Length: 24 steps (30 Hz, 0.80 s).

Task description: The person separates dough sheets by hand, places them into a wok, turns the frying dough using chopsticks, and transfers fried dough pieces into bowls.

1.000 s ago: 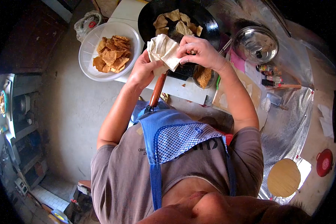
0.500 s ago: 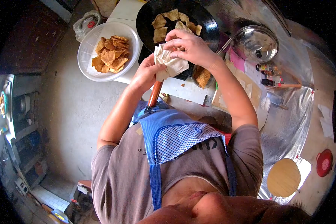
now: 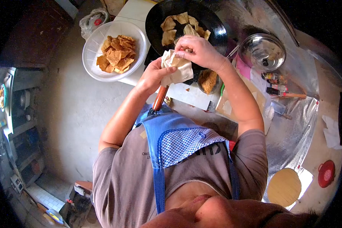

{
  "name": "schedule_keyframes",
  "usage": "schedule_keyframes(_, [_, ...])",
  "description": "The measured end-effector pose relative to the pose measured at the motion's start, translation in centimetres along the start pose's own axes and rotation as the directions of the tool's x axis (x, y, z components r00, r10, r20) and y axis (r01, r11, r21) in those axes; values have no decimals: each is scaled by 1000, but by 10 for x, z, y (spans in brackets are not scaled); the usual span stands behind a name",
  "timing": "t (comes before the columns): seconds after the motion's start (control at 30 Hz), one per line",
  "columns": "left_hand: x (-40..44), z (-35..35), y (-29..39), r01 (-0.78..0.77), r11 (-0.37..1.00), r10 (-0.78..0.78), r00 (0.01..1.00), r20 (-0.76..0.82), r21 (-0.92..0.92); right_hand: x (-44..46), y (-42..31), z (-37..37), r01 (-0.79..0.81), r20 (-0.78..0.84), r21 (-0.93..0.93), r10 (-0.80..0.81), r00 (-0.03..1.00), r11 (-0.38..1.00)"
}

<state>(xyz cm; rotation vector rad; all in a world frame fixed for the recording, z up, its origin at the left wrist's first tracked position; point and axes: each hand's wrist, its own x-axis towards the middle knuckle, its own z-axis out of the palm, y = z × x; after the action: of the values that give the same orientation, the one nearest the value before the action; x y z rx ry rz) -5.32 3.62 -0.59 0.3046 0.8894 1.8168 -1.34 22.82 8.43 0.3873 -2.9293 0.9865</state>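
A floppy stack of pale, thin dough sheets (image 3: 181, 73) is gripped by my left hand (image 3: 154, 75), with the thumb pressed over its near side. My right hand (image 3: 201, 52) has its fingers bent and pinched at the stack's top edge. Both hands are just on the near side of a black wok (image 3: 214, 28). Several light-brown dough pieces (image 3: 168, 24) lie spread in it. The wok's brown handle (image 3: 161, 97) points towards my apron. Whether a single sheet is parted from the stack under my right fingers, I cannot tell.
At the left stands a white plastic basket (image 3: 88, 57) of browned crisps (image 3: 115, 55). Right of the wok sits a steel bowl (image 3: 271, 47), with small bottles (image 3: 276, 81) nearby. A small bowl of brown pieces (image 3: 207, 81) lies below my right wrist.
My right fingers have drawn in from a looser spread to a pinch at the stack's edge. The view has shifted slightly, while my left hand keeps its hold.
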Motion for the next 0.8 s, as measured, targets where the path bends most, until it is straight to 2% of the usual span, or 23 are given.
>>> schedule_keyframes(0.13, [0,-1,-2,-4,1000,4,1000,15,-27,2,-1,0,3,-6,-39,-3,1000,999])
schedule_keyframes(0.23, [2,-5,-2,19,1000,-19,1000,5,-24,2,3,1,8,73,2,-8,997,1000])
schedule_keyframes(0.3, [1,-4,-1,41,999,-41,999,-5,-8,3,11,3,105,-41,-62,-107,993,993])
schedule_keyframes(0.33, [1,-1,0,26,1000,-26,1000,1,-15,2,10,2,104,-41,-61,-107,993,993])
schedule_keyframes(0.4, [2,1,1,13,1000,-12,1000,6,-23,2,3,-4,8,-86,7,-7,996,1000])
schedule_keyframes(0.6, [2,2,0,22,1000,-22,1000,13,-3,-2,0,-6,-9,-206,70,24,978,997])
schedule_keyframes(0.73, [2,3,-1,27,999,-27,1000,4,-35,-3,-3,-14,11,-213,37,-3,977,999])
schedule_keyframes(0.8, [1,4,0,30,999,-31,1000,-3,-38,-2,-7,-17,4,-209,77,12,978,997])
